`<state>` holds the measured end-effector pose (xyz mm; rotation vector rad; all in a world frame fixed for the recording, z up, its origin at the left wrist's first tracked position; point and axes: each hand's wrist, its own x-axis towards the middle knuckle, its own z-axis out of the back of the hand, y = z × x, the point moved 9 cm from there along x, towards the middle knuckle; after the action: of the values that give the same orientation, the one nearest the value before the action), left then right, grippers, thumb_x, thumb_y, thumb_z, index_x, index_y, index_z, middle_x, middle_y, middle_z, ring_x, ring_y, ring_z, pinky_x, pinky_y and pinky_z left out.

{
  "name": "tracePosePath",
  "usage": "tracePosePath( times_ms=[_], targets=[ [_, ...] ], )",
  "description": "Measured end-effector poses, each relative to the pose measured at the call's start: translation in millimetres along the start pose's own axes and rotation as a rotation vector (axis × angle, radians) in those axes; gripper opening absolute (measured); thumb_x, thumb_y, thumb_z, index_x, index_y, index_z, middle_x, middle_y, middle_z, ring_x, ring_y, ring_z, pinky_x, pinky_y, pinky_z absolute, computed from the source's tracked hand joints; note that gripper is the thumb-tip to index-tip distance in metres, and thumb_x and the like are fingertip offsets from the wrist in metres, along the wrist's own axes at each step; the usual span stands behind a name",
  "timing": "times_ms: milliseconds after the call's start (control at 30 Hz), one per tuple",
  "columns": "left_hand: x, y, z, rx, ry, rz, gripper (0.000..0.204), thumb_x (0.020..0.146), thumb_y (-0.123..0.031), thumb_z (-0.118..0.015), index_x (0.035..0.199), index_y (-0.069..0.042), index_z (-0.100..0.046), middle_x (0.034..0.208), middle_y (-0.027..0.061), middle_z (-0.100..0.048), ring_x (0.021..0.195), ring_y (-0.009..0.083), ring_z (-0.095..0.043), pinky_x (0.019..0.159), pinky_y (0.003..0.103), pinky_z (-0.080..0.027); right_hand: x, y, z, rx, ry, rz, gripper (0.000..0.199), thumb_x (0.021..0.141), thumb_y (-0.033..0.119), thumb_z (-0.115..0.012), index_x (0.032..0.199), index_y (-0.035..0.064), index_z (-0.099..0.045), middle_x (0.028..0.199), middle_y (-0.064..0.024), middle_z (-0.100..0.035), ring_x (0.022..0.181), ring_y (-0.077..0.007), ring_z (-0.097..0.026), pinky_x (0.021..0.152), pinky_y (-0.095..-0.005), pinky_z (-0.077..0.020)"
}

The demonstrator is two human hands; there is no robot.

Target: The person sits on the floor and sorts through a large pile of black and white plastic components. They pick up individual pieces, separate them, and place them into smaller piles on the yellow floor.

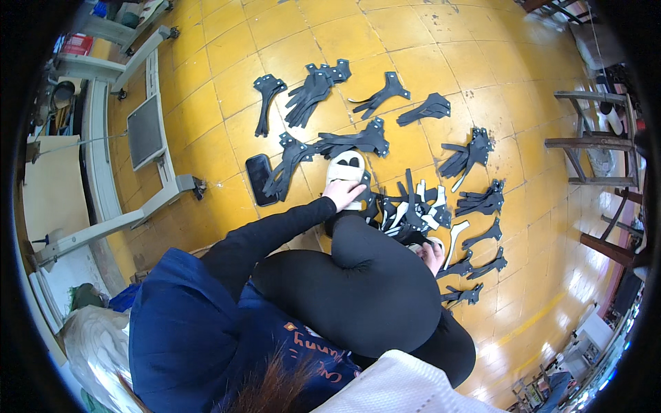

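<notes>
My left hand (pixel 343 193) lies over the strap of a cream slide sandal (pixel 345 167) on my foot, its fingers stretched to the right. Their tips come close to a black cut piece with a small hole. Lower right, beside my knee, my right hand (pixel 432 256) has bent fingers close together by the other sandal. What they hold, if anything, is hidden. Between the hands lies a loose heap of black and white strap-like pieces (pixel 412 206). A white forked strip (pixel 456 242) lies on the floor just right of my right hand.
Small stacks of black forked pieces (pixel 311 93) are spread ahead, with more stacks (pixel 480 199) to the right. A black phone (pixel 259 179) lies left of my foot. A grey wheeled metal frame (pixel 144 206) stands at left, wooden stools (pixel 592 143) at right, on yellow floor tiles.
</notes>
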<state>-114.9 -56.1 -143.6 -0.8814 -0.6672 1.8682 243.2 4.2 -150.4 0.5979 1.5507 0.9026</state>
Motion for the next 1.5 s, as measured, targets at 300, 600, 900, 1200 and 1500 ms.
tracePosePath(
  times_ms=[300,600,900,1200,1500],
  targets=[
    [8,-94,-29,-0.937,0.516,0.199,0.059,0.092,-0.033,-0.06,0.135,-0.007,-0.029,0.085,0.0007,-0.051,0.062,0.0071,-0.049,0.052,0.021,-0.038,17,102,-139,0.024,0.517,0.005,0.018,0.091,0.012,-0.054,0.103,-0.0013,-0.058,0.077,-0.0061,-0.064,0.075,-0.0131,-0.061,0.073,-0.0254,-0.045],
    [61,-44,13,-0.833,0.085,0.064,0.038,0.081,-0.001,-0.068,0.115,-0.002,-0.051,0.112,0.004,-0.06,0.102,0.0118,-0.055,0.091,0.027,-0.043,40,107,-151,0.27,0.392,-0.06,0.038,0.096,0.016,-0.049,0.13,-0.0001,-0.045,0.11,-0.0111,-0.063,0.089,-0.0122,-0.059,0.082,-0.0252,-0.0461],
    [104,40,150,-0.588,-0.37,0.059,0.039,0.08,0.001,-0.067,0.115,0.001,-0.051,0.11,0.009,-0.063,0.1,0.0144,-0.059,0.09,0.028,-0.045,42,31,-67,-0.059,0.12,-0.124,0.028,0.094,0.012,-0.049,0.119,0.0014,-0.054,0.101,-0.0055,-0.064,0.086,-0.0089,-0.058,0.077,-0.0208,-0.0445],
    [134,136,240,0.129,-0.557,0.258,0.047,0.076,-0.022,-0.073,0.112,0.003,-0.055,0.105,0.0193,-0.064,0.098,0.0282,-0.063,0.086,0.034,-0.046,17,-24,-44,0.214,0.101,-0.32,0.025,0.095,0.014,-0.052,0.117,0.0033,-0.054,0.094,-0.0067,-0.065,0.075,-0.0091,-0.059,0.069,-0.0213,-0.0468],
    [127,69,147,-0.832,-0.389,0.16,0.027,0.094,-0.018,-0.047,0.116,-0.003,-0.052,0.097,0.0093,-0.063,0.068,0.0117,-0.055,0.061,0.026,-0.045,23,2,-47,0.155,0.095,-0.257,0.025,0.095,0.015,-0.05,0.116,0.002,-0.056,0.095,-0.0047,-0.065,0.08,-0.0088,-0.058,0.073,-0.0224,-0.0452]
  ],
)
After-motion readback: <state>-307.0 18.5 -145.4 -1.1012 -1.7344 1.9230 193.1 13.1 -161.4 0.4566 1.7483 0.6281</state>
